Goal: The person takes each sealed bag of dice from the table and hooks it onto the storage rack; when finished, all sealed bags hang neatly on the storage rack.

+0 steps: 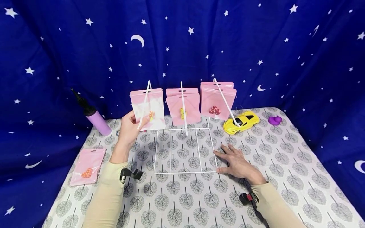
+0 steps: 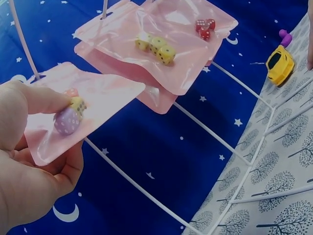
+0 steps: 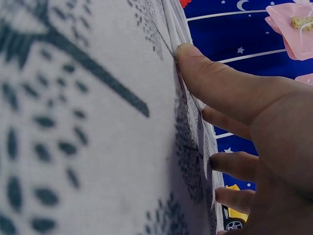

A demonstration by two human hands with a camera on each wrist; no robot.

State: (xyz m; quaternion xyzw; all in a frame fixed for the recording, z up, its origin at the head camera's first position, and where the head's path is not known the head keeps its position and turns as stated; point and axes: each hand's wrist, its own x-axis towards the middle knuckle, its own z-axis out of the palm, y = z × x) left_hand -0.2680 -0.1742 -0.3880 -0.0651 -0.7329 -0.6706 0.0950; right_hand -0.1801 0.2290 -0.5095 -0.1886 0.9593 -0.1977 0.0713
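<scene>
My left hand (image 1: 129,129) pinches the lower part of a pink zip bag (image 1: 156,104) between thumb and fingers. This bag hangs by its slot on the left hook of a white wire rack (image 1: 182,173). Orange, yellow and lilac dice (image 2: 68,120) show inside it. Pink bags with yellow dice (image 1: 189,109) are on the middle hook, and pink bags with red dice (image 1: 207,101) on the right one. With fingers spread, my right hand (image 1: 238,163) rests on the table, its thumb tip at the right front corner of the rack's base.
Another pink bag with orange dice (image 1: 91,161) lies at the table's left. A purple hand pump (image 1: 98,123) leans at the back left. The yellow toy car (image 1: 249,118) and a small purple toy (image 1: 275,120) are at the back right. A blue starry curtain (image 1: 242,38) hangs behind.
</scene>
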